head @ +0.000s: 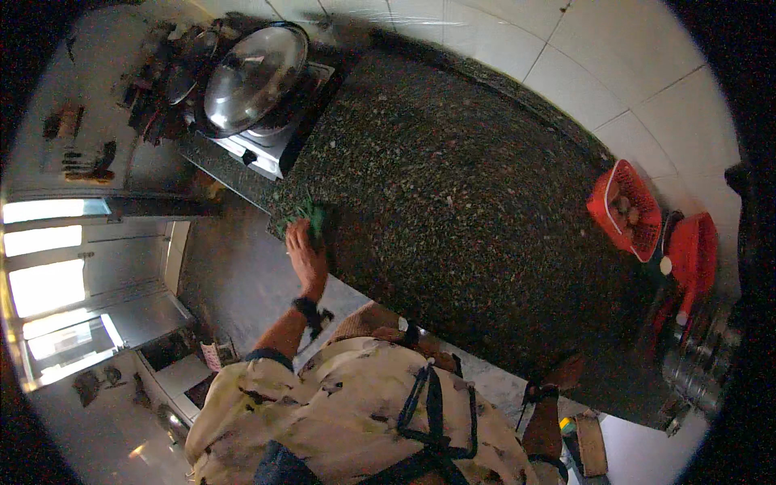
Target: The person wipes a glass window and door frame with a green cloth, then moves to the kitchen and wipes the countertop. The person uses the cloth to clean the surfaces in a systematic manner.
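Under the fingers of my left hand (303, 242) is a crumpled green cloth or scrubber (312, 215); which of the two is unclear. The hand presses it onto the dark speckled stone countertop (448, 200), close to the front edge and just in front of the gas stove. My right hand (564, 373) is at the counter's front edge farther right, dim and blurred. Nothing can be made out in it, and whether it touches the stone is hard to see.
A large pan with a glass lid (257, 79) sits on the gas stove (267, 148). By the tiled wall (582, 66) stand a red basket (627, 212) with small round items and a second red container (694, 248). Clear glassware or plastic (697, 357) crowds the right end.
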Motion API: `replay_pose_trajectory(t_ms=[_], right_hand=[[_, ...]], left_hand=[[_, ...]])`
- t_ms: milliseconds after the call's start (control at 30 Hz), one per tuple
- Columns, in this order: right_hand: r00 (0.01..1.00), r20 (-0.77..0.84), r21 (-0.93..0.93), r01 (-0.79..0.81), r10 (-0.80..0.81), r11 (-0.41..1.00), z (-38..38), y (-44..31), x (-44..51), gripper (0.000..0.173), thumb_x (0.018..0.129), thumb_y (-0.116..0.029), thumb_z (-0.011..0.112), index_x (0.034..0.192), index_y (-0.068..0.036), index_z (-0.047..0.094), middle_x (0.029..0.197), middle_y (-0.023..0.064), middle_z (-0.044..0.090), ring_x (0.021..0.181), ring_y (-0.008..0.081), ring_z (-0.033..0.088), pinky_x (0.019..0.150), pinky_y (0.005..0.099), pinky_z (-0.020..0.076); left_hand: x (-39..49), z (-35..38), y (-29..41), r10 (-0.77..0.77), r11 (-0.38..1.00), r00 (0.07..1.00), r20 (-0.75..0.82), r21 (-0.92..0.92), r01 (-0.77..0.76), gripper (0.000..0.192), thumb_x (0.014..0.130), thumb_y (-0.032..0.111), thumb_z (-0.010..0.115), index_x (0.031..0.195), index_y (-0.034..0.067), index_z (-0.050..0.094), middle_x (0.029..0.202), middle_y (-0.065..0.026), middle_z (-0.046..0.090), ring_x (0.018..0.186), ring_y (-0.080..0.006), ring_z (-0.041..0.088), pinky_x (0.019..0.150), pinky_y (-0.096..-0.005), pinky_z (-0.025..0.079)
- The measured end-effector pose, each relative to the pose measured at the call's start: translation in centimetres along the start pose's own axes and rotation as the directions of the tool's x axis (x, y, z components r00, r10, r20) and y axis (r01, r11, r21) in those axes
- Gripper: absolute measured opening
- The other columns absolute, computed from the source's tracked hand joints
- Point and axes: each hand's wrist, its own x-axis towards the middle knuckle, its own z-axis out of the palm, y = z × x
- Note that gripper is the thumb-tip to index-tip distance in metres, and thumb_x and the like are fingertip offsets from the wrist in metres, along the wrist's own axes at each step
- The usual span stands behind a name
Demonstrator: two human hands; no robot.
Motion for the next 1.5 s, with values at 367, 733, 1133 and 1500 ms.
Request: replay_pose_trajectory(t_ms=[367,733,1133,1500], right_hand=[[0.992,0.118,-0.097,0.044,-0.033,0.994,4.3,3.6,0.0,0.043,0.102,-0.037,0.048,0.13,-0.007,0.062,0.128,0.019,0.063,0.12,0.0328,0.059,0.102,0.0452,0.0465],[0.99,0.14,-0.136,-0.009,0.029,0.991,7.9,6.0,-2.0,0.041,0.101,-0.037,0.047,0.124,-0.008,0.065,0.12,0.0171,0.066,0.107,0.034,0.064,0.093,0.0481,0.0503],[0.929,0.154,0.112,-0.356,0.337,0.928,-3.6,-4.1,0.3,0.05,0.1,-0.043,0.051,0.13,-0.005,0.062,0.12,0.0195,0.067,0.096,0.0369,0.069,0.083,0.0489,0.0546],[0.916,0.254,-0.264,-0.243,0.31,0.934,-3.5,-4.5,-0.2,0.035,0.103,-0.04,0.045,0.107,-0.01,0.064,0.1,0.0134,0.07,0.086,0.034,0.069,0.065,0.0463,0.0567]], left_hand=[[10.8,4.5,2.6,-0.011,0.995,0.996,-0.093,0.093,0.019,0.057,0.092,0.023,0.065,0.145,0.015,0.045,0.147,-0.0138,0.045,0.143,-0.0363,0.033,0.116,-0.0509,0.027],[5.6,5.8,8.2,0.465,0.885,0.878,0.118,-0.079,-0.458,0.064,0.074,-0.01,0.059,0.132,0.017,0.058,0.143,-0.0145,0.048,0.134,-0.0397,0.043,0.107,-0.0512,0.039],[9.7,11.8,16.7,0.41,0.912,0.904,0.119,-0.08,-0.403,0.084,0.068,-0.007,0.063,0.145,0.024,0.045,0.145,-0.0082,0.046,0.14,-0.0366,0.035,0.115,-0.051,0.03],[18.4,9.9,9.8,0.376,0.926,0.913,-0.158,0.101,-0.364,0.06,0.076,-0.007,0.06,0.132,0.015,0.056,0.131,-0.014,0.054,0.111,-0.0368,0.058,0.092,-0.0472,0.049]])
